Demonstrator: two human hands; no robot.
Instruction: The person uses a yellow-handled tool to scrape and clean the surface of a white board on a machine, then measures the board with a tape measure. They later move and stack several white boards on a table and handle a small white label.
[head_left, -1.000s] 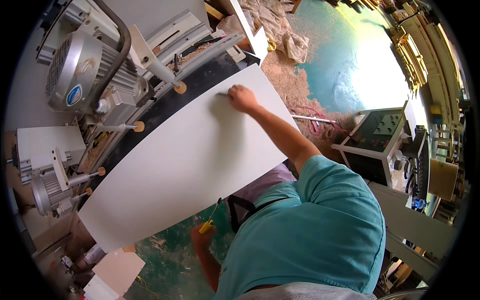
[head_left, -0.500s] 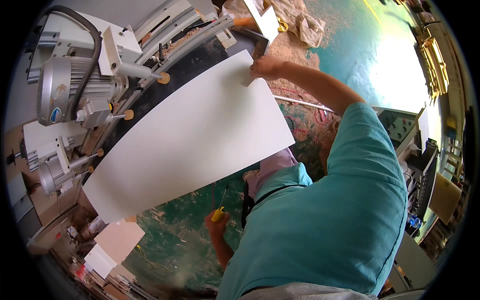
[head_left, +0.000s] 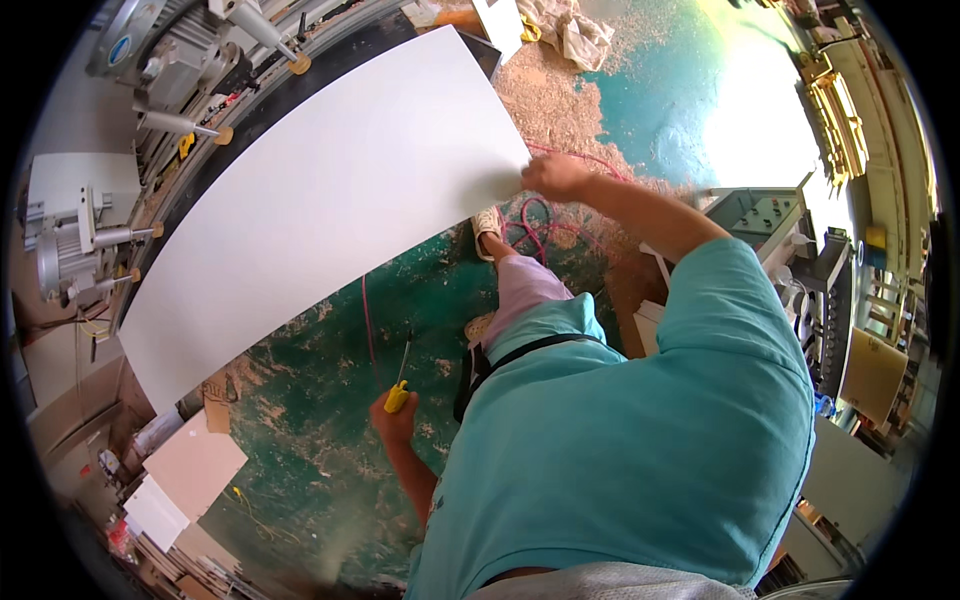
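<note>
A large white panel [head_left: 320,180] with a curved far edge lies in front of me on the black machine bed. My right hand [head_left: 555,177] is at the panel's near right corner, its fingers closed and slightly blurred against the edge. Whatever is pinched in them is hidden. Lower left, my left hand [head_left: 393,420] is wrapped round a yellow-handled tool [head_left: 398,397] with a long thin metal rod pointing up and away. The tool is held clear of the panel, over the floor; its exact kind cannot be made out.
Machine motors [head_left: 70,262] and rods with round tan tips [head_left: 222,135] line the panel's curved side. Red hose [head_left: 535,225] coils on the green floor amid sawdust [head_left: 545,100]. A control box [head_left: 765,215] stands to the right; offcut boards [head_left: 195,465] lie lower left.
My right hand has moved along the panel's right edge, from near its far end to the near corner. The whole view has shifted. My left hand still holds the yellow-handled tool.
</note>
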